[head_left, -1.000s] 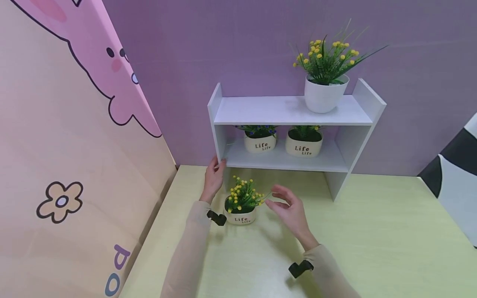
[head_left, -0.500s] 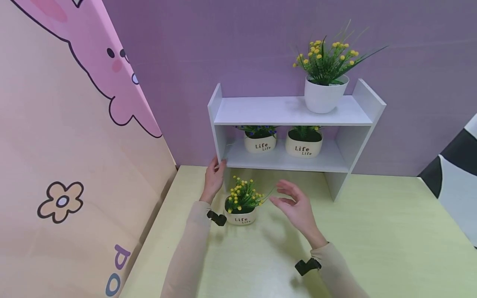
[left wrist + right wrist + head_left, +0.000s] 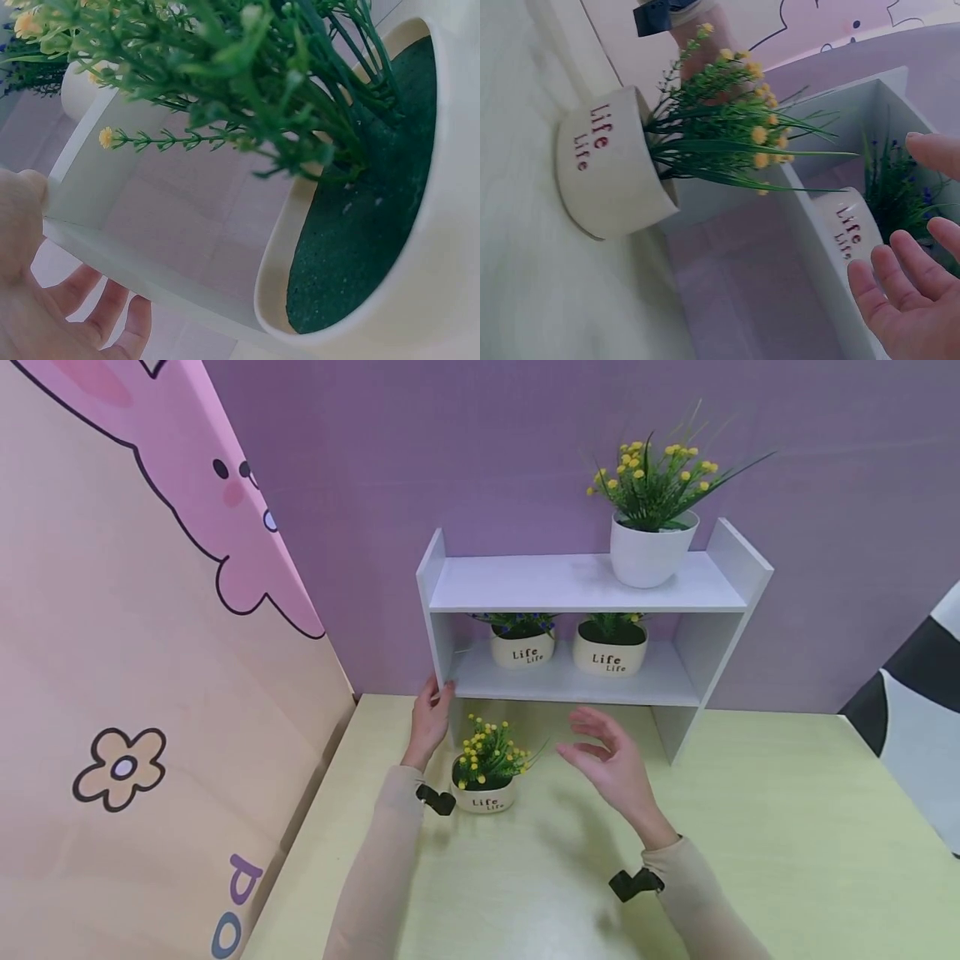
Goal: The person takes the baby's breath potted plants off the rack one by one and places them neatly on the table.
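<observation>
My left hand point(image 3: 430, 722) grips the left side panel of a white two-tier shelf point(image 3: 562, 700). In the left wrist view its thumb lies on one side of the panel and its fingers point(image 3: 105, 307) on the other. Close to that hand, a cream oval flowerpot point(image 3: 483, 800) marked "Life" stands on the table, with yellow artificial flowers point(image 3: 491, 752) in it. My right hand point(image 3: 615, 768) hovers to the right of this pot, holding nothing, its fingers spread and slightly bent. In the right wrist view the fingers point(image 3: 907, 270) appear in front of the shelf.
On the lower tier sit two cream pots, one with blue flowers point(image 3: 522, 652) and one with yellow flowers point(image 3: 611, 658). A taller white pot point(image 3: 651, 556) of yellow flowers stands on the top tier, at the right. Behind is a purple wall point(image 3: 337, 527); a printed panel point(image 3: 187, 693) borders the left.
My right hand has moved away from the flowers on the table, to the right and slightly up, and its fingers have spread apart. The left hand has stayed on the shelf.
</observation>
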Demonstrator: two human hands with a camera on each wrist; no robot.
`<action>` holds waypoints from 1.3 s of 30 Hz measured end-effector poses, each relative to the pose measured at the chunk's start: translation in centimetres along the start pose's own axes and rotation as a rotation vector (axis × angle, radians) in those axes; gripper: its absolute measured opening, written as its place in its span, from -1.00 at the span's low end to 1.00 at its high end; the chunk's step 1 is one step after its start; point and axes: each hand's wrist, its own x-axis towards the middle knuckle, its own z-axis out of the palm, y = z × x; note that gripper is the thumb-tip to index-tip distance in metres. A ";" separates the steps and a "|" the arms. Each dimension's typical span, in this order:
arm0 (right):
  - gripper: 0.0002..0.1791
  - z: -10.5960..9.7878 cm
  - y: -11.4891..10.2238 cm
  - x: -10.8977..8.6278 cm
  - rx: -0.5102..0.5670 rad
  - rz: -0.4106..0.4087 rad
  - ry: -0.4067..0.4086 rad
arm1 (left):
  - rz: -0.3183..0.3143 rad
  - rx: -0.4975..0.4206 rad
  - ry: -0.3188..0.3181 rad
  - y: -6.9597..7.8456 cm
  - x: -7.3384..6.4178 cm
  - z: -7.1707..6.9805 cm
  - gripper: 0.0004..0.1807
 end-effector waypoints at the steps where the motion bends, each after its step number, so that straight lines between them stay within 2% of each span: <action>1: -0.31 -0.2 -0.2 0.1 0.000 -0.009 0.000 | 0.002 0.000 0.001 0.0 0.0 0.0 -0.37; 13: -0.29 -2.2 -2.1 1.2 -0.009 -0.063 0.037 | -0.007 -0.003 -0.009 -0.4 0.1 -0.3 -0.38; 28: -0.28 -3.5 -4.9 3.2 -0.029 -0.131 0.068 | -0.016 0.003 0.001 -0.2 0.2 -0.2 -0.39; 39: -0.31 -4.1 -6.8 4.2 -0.018 -0.151 0.086 | -0.002 0.010 0.003 -0.2 0.1 -0.1 -0.39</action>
